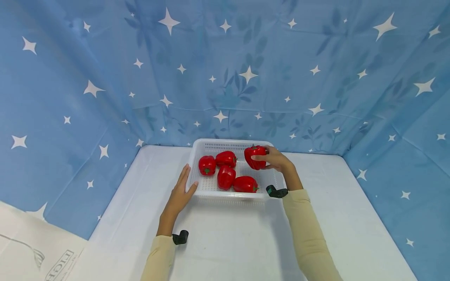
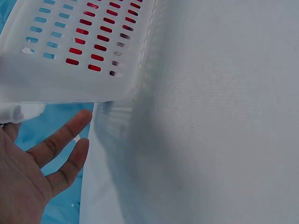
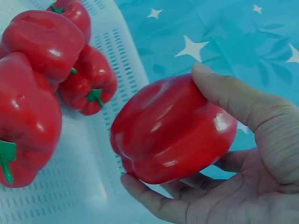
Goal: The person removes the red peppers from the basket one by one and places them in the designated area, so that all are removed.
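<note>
A red bell pepper [image 1: 255, 157] is gripped in my right hand [image 1: 275, 159], over the right part of a white plastic basket [image 1: 225, 194]. In the right wrist view, my thumb lies on one side of this bell pepper [image 3: 173, 130] and my fingers curl under the other. Several more red bell peppers [image 1: 226, 177] with green stems lie in the basket, toward its left and front. My left hand [image 1: 181, 197] is at the basket's left front corner, fingers extended along the outside. In the left wrist view, two spread fingers [image 2: 70, 163] show just beyond the basket's slotted wall [image 2: 70, 84].
The basket stands on a white-covered table [image 1: 228, 242], near its back edge. A blue curtain with white stars [image 1: 225, 78] hangs behind and at both sides. A pale sheet with printed lettering [image 1: 35, 249] is at the lower left.
</note>
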Demonstrator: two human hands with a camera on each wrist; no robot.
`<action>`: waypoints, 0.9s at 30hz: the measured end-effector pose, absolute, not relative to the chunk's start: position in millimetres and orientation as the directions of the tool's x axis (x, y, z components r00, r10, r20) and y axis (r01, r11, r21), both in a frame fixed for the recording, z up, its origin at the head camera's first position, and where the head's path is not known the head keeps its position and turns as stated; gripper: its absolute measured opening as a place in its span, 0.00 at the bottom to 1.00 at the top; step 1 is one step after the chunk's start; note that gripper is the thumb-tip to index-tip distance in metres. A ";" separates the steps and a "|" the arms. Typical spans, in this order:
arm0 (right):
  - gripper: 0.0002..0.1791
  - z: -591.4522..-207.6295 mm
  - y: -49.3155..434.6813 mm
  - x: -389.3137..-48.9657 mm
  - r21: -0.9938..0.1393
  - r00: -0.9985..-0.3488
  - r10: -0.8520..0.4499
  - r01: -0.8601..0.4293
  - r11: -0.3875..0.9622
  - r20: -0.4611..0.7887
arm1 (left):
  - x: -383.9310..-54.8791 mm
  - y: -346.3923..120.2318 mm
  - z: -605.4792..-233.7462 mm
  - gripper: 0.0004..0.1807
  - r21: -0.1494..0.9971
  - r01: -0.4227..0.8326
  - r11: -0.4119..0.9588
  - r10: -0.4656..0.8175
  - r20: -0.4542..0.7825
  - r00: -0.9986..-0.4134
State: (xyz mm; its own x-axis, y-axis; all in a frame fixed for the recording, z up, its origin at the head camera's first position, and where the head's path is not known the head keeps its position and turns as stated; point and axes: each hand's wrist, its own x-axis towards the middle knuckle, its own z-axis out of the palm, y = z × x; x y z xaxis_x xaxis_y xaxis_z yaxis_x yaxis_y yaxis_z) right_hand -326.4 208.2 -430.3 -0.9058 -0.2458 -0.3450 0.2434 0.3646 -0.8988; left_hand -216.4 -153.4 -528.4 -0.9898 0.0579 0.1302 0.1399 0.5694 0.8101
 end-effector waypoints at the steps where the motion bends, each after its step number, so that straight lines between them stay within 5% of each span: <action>1: 0.49 -429.7 210.0 -325.6 -0.904 -0.913 -0.240 0.231 0.361 -0.329 | -216.7 -153.3 -528.6 0.40 0.809 0.142 0.571 0.057 0.133 -0.989; 15: 0.53 -429.5 243.2 -308.2 -0.964 -0.992 -0.085 0.070 0.258 -0.094 | -217.4 -152.9 -526.1 0.40 0.805 0.143 0.575 0.060 0.133 -0.989; 27: 0.51 -447.3 276.2 -293.5 -0.984 -0.993 0.115 0.005 0.177 0.016 | -216.6 -152.7 -527.9 0.40 0.809 0.152 0.567 0.060 0.144 -0.988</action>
State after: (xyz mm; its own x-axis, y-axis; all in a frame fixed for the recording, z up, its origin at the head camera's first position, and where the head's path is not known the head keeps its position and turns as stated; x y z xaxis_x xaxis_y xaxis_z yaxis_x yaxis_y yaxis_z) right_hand -293.5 276.2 -447.3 -0.9933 0.1147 0.0158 0.0048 0.1769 -0.9842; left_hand -216.6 -152.7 -527.9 -0.9877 0.0597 0.1442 0.1525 0.5674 0.8092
